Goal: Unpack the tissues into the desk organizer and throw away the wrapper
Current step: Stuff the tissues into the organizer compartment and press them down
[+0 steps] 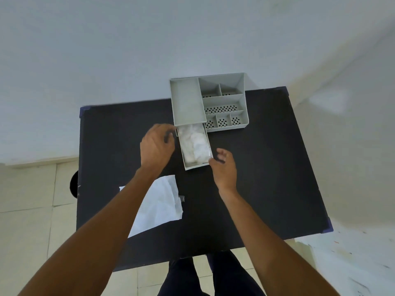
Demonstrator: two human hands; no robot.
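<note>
A grey desk organizer (188, 99) stands at the far middle of the black table (267, 167). Its drawer (197, 165) is pulled out toward me and holds white tissues (195, 146). My left hand (157, 146) hovers just left of the drawer with its fingers curled and nothing in them. My right hand (224, 167) is at the drawer's near right corner, fingers apart, fingertips at its front edge. The white wrapper (160, 206) lies flat on the table nearer to me, partly hidden under my left forearm.
The organizer's right half has several small open compartments (224, 108) with perforated floors. A white wall is behind the table. A tiled floor and my legs (213, 274) show below the table's near edge. A dark round object (73, 184) sits left of the table.
</note>
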